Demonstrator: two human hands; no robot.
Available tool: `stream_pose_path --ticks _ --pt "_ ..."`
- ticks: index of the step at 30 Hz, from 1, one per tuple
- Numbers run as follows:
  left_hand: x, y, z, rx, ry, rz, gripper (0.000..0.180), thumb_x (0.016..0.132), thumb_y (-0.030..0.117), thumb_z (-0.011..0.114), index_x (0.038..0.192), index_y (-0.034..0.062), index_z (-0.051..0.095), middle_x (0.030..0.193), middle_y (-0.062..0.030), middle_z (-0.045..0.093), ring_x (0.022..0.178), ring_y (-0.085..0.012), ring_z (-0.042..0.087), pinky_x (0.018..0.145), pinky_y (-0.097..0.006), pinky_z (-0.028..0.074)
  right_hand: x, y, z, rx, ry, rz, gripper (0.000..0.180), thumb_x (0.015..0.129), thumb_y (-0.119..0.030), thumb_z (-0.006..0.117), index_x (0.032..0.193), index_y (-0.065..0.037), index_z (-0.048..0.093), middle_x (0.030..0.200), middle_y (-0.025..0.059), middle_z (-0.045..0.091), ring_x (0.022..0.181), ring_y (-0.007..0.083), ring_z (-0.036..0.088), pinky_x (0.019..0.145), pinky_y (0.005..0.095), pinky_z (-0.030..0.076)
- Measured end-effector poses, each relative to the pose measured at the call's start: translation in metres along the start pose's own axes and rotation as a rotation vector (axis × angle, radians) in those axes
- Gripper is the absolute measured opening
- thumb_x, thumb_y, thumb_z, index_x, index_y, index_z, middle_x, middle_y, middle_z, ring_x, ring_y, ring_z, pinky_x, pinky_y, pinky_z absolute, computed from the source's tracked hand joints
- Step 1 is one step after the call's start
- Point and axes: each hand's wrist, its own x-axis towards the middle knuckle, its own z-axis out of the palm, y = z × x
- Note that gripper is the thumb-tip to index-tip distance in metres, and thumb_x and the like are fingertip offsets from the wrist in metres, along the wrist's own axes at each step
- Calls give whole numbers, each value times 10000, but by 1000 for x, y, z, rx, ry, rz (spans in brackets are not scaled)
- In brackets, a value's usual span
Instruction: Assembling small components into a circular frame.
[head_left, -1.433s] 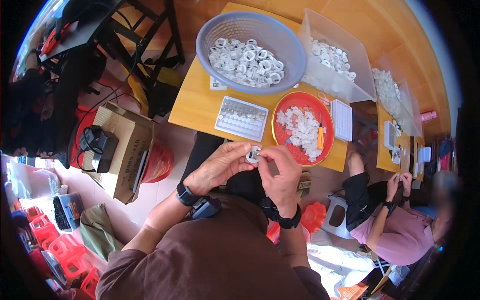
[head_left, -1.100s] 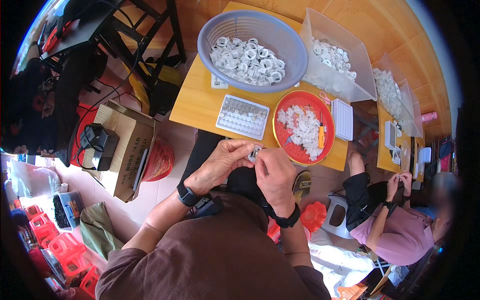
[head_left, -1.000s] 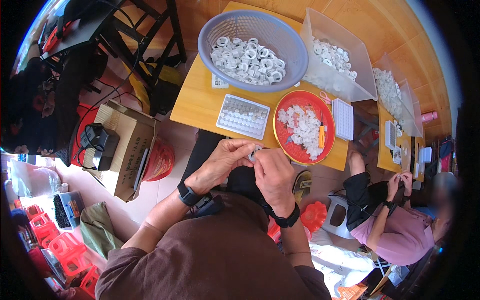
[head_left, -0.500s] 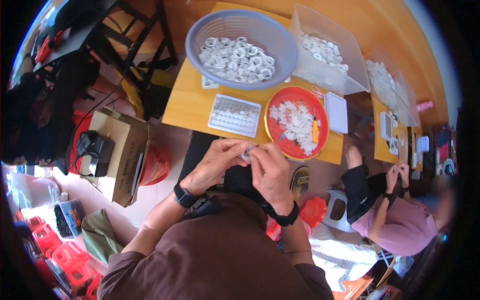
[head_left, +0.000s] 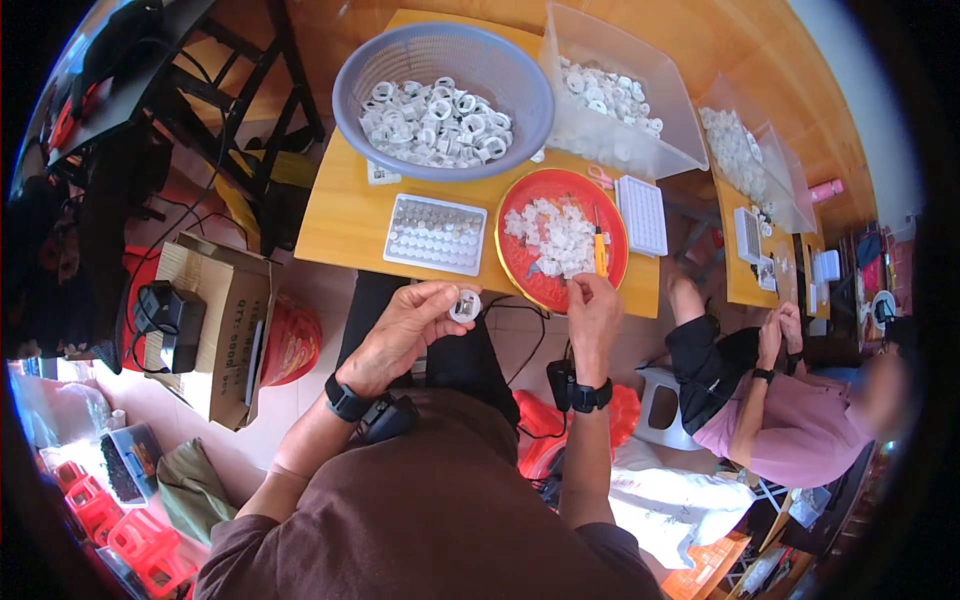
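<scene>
Head view: pinches round white part in left hand, just off near edge of wooden table. Holds right hand over near rim of red tray, with fingertips drawn together beside translucent pieces; cannot tell if gripping one. Also in tray: orange-handled tool. To tray's left: white cell tray; behind: greyish-purple basket of white rings.

On your left, dark printed capitals and a number run along the side of the cardboard box, while the marks on the white card by the basket are too small for you to read.
</scene>
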Motion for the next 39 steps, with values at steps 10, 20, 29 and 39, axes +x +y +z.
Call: stream_pose_path --ticks 10,20,29,39 --pt "-3 3 -2 -15 13 7 346 908 238 522 1112 -39 560 973 -128 632 806 -138 627 723 -233 528 10 25 25 -230 108 -146 58 715 -47 626 751 -3 619 718 160 581 694 317 586 619 393 455" --pt "-1 0 -1 -64 6 -12 336 905 230 528 1102 -40 563 958 -107 633 805 -134 625 734 -243 528 -37 -93 -4 466 -187 -351 102 731 41 617 822 -6 627 754 77 589 675 161 587 605 255 458" --pt "-5 1 3 -29 41 15 275 906 208 536 1052 -13 611 914 -66 639 762 -83 597 696 -207 515 -49 -96 17 302 -4 -753 273 640 98 639 876 -28 581 776 89 589 658 250 561 569 336 458" --pt "-5 0 6 71 111 34 263 903 205 546 1024 -15 624 884 -52 634 745 -72 584 657 -195 507 -49 -98 13 190 -90 -832 272 631 81 619 875 -21 555 792 98 571 696 263 557 588 344 459"
